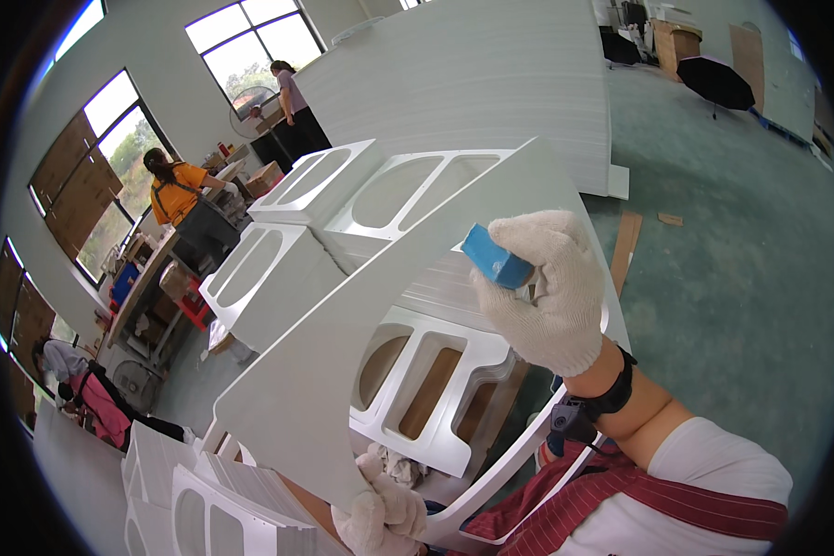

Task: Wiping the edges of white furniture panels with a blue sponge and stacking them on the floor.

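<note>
My right hand (554, 292), in a white knit glove, pinches a small blue sanding block (494, 259) dusted with white. The block is at the upper edge of a large white panel (296, 394) with wide cut-outs, which stands tilted before me; whether it touches the panel I cannot tell. At the bottom, my gloved left hand (378, 510) has its fingers closed round the panel's lower part. Through the cut-out shows a stack of white panels with openings (449, 463), with a crumpled grey cloth (400, 466) beside it.
Stacks of cut-out white panels stand ahead (287, 269) and at lower left (208, 505). A tall stack of white sheets (463, 93) rises behind. At left, a person in orange (181, 199) works by a bench (144, 287); two more people are farther off. A black umbrella (716, 83) lies at far right.
</note>
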Demonstrator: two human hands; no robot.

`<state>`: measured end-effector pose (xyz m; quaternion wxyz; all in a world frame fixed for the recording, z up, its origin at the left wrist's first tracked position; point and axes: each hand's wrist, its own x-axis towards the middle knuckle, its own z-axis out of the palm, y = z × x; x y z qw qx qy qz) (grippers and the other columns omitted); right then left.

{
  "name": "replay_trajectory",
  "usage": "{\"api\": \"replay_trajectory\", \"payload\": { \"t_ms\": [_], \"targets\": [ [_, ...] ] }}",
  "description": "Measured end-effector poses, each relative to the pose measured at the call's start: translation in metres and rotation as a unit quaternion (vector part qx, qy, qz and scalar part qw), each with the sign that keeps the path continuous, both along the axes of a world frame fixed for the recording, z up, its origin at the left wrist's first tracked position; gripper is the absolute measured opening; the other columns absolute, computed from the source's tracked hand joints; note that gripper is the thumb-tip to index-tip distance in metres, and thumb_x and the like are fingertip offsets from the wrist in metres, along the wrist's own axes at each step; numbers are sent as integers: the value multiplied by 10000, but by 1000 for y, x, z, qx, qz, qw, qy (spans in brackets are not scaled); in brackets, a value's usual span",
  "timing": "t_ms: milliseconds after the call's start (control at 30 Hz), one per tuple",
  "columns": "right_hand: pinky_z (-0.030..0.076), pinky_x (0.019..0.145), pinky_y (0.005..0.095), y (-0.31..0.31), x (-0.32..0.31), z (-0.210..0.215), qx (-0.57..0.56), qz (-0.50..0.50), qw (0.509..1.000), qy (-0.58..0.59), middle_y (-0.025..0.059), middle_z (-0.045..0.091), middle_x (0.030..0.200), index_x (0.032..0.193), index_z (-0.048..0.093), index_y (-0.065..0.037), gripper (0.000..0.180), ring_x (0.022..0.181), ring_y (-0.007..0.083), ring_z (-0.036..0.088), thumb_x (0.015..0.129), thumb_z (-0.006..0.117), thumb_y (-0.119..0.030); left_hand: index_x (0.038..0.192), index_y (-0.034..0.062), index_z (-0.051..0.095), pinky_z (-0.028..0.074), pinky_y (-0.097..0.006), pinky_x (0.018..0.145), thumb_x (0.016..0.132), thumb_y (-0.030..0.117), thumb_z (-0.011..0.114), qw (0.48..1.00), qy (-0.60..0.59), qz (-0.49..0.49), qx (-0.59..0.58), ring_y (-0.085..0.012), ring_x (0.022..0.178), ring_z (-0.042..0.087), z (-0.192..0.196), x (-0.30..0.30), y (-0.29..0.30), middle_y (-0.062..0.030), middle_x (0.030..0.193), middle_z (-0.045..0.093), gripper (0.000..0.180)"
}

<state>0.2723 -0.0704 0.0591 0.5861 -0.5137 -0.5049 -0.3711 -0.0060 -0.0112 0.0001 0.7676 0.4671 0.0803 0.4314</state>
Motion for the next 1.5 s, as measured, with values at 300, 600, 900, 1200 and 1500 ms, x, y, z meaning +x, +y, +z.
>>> {"api": "replay_trajectory", "payload": {
  "t_ms": [300, 600, 900, 1200, 1500],
  "targets": [
    [586, 677, 259, 2, -1, 0, 2, 0, 1000, 12, 106, 580, 1087, 1204, 616, -59, 445, 910, 190, 644, 788, 774, -53, 1396, -49, 458, 250, -256, 369, 1006, 246, 614, 1000, -1, -4, 1, -72, 415, 296, 0, 0, 0, 31, 615, 367, 514],
    [577, 643, 257, 2, 3, -1, 4, -14, 999, 30, 113, 584, 1085, 1194, 620, -53, 424, 895, 189, 639, 800, 776, -77, 1388, -47, 467, 261, -255, 373, 1004, 251, 620, 1000, -1, -8, 1, -72, 417, 302, 1, 0, -1, 31, 623, 373, 509],
    [566, 692, 294, 3, -4, -2, -1, 1, 999, 41, 109, 598, 1075, 1212, 620, -71, 433, 898, 216, 640, 809, 775, -89, 1388, -57, 457, 267, -247, 371, 1008, 234, 613, 1000, -7, -11, -1, -71, 421, 304, 0, 0, 0, 26, 624, 376, 503],
    [577, 698, 298, 3, -5, -2, -6, -4, 1000, 18, 118, 588, 1091, 1239, 597, -69, 472, 916, 228, 640, 801, 773, -69, 1391, -57, 449, 270, -246, 370, 1007, 239, 615, 1000, -5, -7, 0, -71, 418, 310, -1, -2, 0, 24, 622, 377, 513],
    [588, 722, 301, 4, -7, -2, -4, 3, 999, 41, 112, 581, 1087, 1205, 615, -66, 428, 933, 219, 639, 806, 768, -62, 1387, -64, 446, 275, -245, 367, 1003, 248, 620, 1000, 0, -7, -6, -70, 418, 318, 0, -3, -2, 28, 622, 381, 525]
  ]
}}
